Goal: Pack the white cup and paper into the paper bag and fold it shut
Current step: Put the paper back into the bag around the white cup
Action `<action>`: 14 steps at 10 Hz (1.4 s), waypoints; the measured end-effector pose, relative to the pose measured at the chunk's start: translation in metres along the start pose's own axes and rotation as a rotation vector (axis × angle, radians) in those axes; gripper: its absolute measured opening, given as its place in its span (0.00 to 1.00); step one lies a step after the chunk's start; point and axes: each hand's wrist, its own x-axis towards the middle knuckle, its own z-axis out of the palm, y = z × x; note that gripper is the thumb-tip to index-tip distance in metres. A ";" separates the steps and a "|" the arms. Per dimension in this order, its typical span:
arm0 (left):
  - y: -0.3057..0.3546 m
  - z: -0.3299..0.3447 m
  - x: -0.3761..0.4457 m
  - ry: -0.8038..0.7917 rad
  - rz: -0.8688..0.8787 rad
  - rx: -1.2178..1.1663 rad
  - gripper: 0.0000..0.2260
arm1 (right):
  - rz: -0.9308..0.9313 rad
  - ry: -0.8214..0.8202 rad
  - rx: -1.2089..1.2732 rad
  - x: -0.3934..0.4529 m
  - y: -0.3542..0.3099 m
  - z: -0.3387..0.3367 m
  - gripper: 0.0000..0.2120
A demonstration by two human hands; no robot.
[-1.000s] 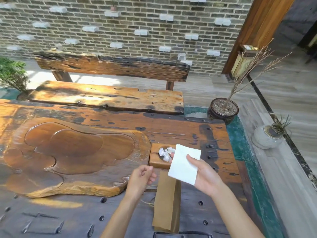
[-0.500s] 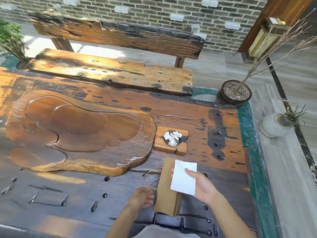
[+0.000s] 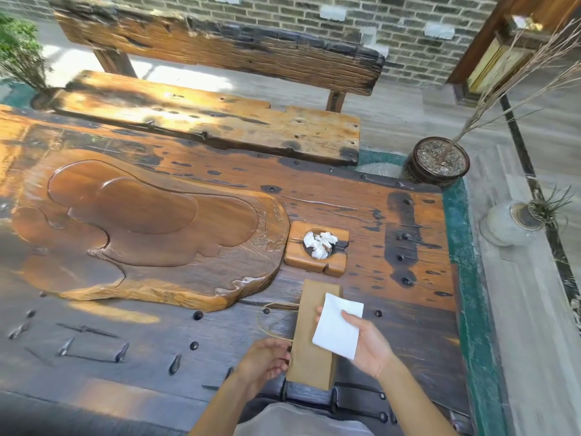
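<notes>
A brown paper bag [image 3: 314, 335] lies flat on the dark wooden table [image 3: 408, 325], its long axis running from 6 o'clock near the table's front edge up toward 12 o'clock. The person's right hand [image 3: 367, 347] comes in from 5 o'clock and pinches a folded white paper [image 3: 338, 330] between thumb and fingers, the sheet overlapping the bag's right side. The left hand [image 3: 264, 360] reaches from 7 o'clock with its fingers curled at the bag's left edge, near the lower end; I cannot tell whether it actually grips the bag or only touches it. A thin twine handle [image 3: 267, 322] loops out from the bag at 9 o'clock.

Just past the bag's far end, at 12 o'clock, sits a small wooden block [image 3: 314, 262] with a round hollow holding crumpled white scraps [image 3: 319, 243]. At 10 o'clock from the bag spreads a big carved wooden tea tray [image 3: 141, 231]. No white cup is anywhere I can make out. Beyond the table stands a rough bench [image 3: 204, 121], and at 2 o'clock 1 dark pot [image 3: 437, 162] with dry twigs rests on the floor.
</notes>
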 end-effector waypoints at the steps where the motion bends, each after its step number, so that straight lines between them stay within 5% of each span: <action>1: 0.000 0.002 0.002 0.002 0.042 0.018 0.02 | -0.013 0.007 0.032 0.000 0.003 -0.001 0.21; 2: 0.000 0.005 0.004 0.029 0.059 0.027 0.02 | -0.019 0.015 0.061 0.000 0.005 -0.001 0.21; 4: 0.004 0.016 -0.006 -0.005 0.131 0.057 0.15 | -0.031 0.028 0.100 -0.003 0.009 0.004 0.19; 6: 0.002 0.022 -0.009 -0.103 0.102 -0.040 0.14 | -0.038 0.076 0.095 -0.007 0.010 0.007 0.19; 10: 0.018 0.035 -0.008 -0.009 0.303 0.305 0.11 | -0.023 -0.007 -0.015 -0.042 0.003 0.025 0.21; 11: 0.025 0.043 -0.014 0.072 0.314 0.484 0.19 | -0.029 -0.117 -0.111 -0.071 0.002 0.038 0.29; 12: 0.026 0.048 -0.014 0.117 0.328 0.625 0.16 | -0.054 -0.210 -0.127 -0.090 0.006 0.045 0.32; 13: 0.010 0.037 0.014 0.099 0.239 0.438 0.13 | -0.059 -0.348 -0.187 -0.111 0.012 0.056 0.28; 14: 0.022 0.057 -0.018 0.087 0.215 0.133 0.14 | -0.088 -0.264 -0.285 -0.115 0.021 0.069 0.33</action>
